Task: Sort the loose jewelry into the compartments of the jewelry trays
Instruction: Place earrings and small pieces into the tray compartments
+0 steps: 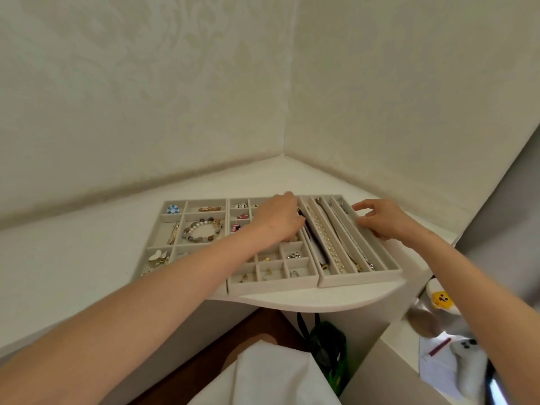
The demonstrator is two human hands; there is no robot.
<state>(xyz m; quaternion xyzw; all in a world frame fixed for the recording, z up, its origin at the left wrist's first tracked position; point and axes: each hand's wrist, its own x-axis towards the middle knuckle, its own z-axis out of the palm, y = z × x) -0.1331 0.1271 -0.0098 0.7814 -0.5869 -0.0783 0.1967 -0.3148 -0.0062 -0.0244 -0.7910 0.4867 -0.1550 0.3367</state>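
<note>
Working at the long-slot tray (362, 280): left hand (277, 219) was down at its left wall, fingers curled under and tips hidden by the knuckles, so I can't tell whether it pinched anything. A dark piece (301, 213) showed just past those fingers, in the tray's leftmost slot. Right hand (380, 219) gripped the tray's right rim, fingers curled over the wall, bracing it. Pearl strand (324, 241) lay lengthwise in the tray, a slot to the right of the dark piece. Grid tray (271, 286) butted against the long-slot tray's left side, small pieces in several cells. My read: the step was seating a long piece in that leftmost slot. To do it well, brace the rim so the tray can't skid, feed the piece end-first along the slot, and lay it straight. No draping over the divider onto the pearls. Lift the fingers straight up on release so nothing snags.
</note>
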